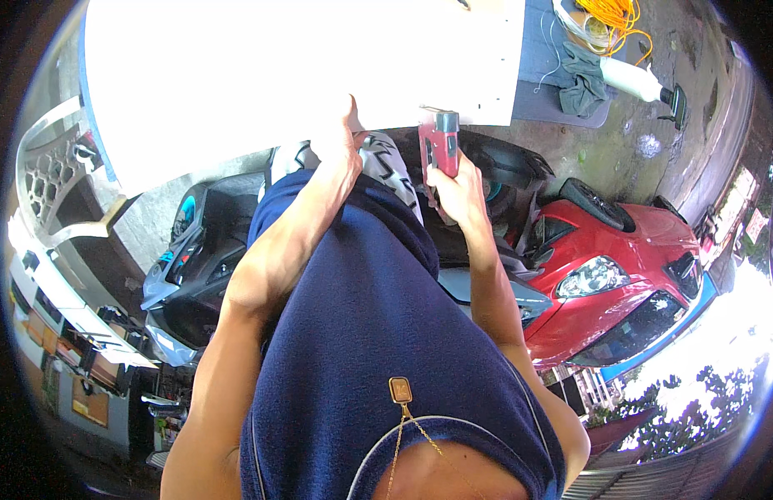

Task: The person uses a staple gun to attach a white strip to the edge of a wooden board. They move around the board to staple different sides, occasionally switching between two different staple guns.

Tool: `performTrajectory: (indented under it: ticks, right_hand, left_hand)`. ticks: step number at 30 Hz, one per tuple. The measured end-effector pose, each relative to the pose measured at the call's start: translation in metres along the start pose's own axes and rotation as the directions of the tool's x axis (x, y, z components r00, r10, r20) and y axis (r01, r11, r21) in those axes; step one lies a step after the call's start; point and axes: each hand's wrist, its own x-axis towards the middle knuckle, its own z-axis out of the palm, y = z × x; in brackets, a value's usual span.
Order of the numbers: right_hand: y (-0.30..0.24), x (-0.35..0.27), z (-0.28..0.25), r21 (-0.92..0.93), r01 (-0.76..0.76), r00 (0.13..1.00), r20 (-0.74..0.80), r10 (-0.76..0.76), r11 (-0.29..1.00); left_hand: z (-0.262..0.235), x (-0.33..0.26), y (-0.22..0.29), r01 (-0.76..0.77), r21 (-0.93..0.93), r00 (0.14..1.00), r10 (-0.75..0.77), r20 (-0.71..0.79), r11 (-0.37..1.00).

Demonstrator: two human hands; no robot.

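A large white board (303, 58), badly overexposed, spreads across the top of the view. My left hand (341, 150) is at its near edge, thumb stretched up over the white surface; the other fingers are washed out or hidden, and the hand seems to grip the edge. To the right, my right hand (457, 187) is closed round a red and black hand tool (441, 146), whose exact kind I cannot make out. The tool's dark end, with a thin metal piece, meets the board's near edge.
Right of the board lie orange cord (612, 21), a dark cloth (582, 79) and a white cylindrical object (632, 77). A red car (620, 250) shows at the right. Dark motorcycle-like bodywork (199, 258) is on the left, beside a pale metal frame (61, 225).
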Motion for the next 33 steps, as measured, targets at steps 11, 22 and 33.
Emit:
performTrajectory:
  ticks: [11, 22, 33]
  right_hand:
    - [0.001, -0.003, 0.013, -0.006, -0.073, 0.997, -0.028, 0.073, 0.997]
    - [-0.010, -0.050, 0.040, 0.119, 0.021, 1.000, -0.016, -0.019, 0.993]
    - [-0.038, -0.027, 0.090, 0.122, 0.048, 0.999, 0.013, -0.050, 0.991]
  left_hand:
    - [-0.012, 0.014, -0.005, -0.005, -0.093, 1.000, 0.008, 0.029, 0.996]
    - [-0.026, 0.013, 0.012, 0.211, -0.049, 0.977, -0.209, 0.046, 0.976]
    - [-0.043, 0.019, 0.022, 0.347, 0.021, 0.922, -0.346, 0.173, 0.938]
